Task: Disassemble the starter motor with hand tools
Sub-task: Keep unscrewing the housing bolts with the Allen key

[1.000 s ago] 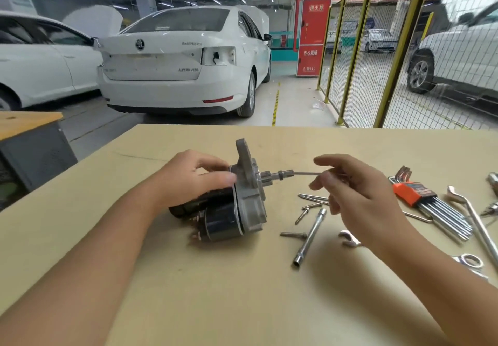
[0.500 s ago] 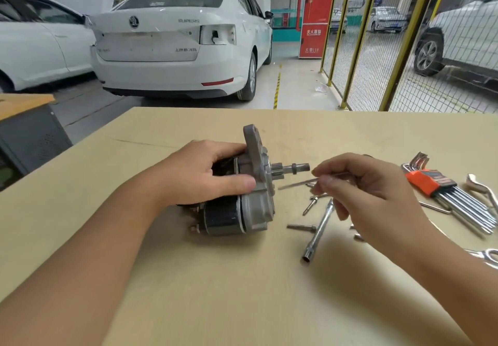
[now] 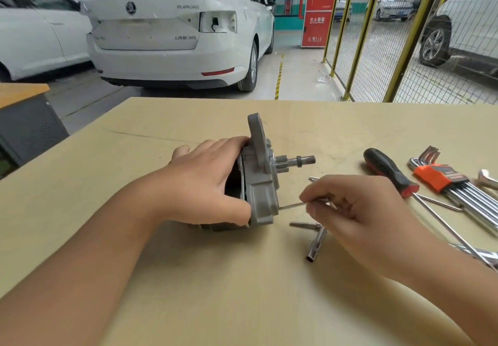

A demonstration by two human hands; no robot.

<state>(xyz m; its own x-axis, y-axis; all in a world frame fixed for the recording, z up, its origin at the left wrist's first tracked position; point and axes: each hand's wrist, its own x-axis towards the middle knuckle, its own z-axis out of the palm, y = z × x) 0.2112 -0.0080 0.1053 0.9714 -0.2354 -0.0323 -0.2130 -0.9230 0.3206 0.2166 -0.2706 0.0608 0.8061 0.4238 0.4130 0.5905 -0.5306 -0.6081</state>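
The starter motor [image 3: 260,184] lies on its side on the tan workbench [image 3: 188,278], its grey cast end housing and pinion shaft [image 3: 293,161] facing right. My left hand [image 3: 204,184] wraps over the black body and clamps it down. My right hand [image 3: 347,211] pinches a thin hex key [image 3: 292,205], whose tip touches the lower face of the grey housing. The motor's black body is mostly hidden under my left hand.
A T-handle socket wrench [image 3: 315,240] lies just below my right hand. To the right lie a black-and-red screwdriver [image 3: 390,172], an orange-holdered hex key set [image 3: 452,181] and several spanners. White cars and a yellow mesh fence stand beyond the bench.
My right hand has dropped from beside the pinion shaft to the housing's lower face, bringing the hex key tip against it. My left hand shifted further over the motor body.
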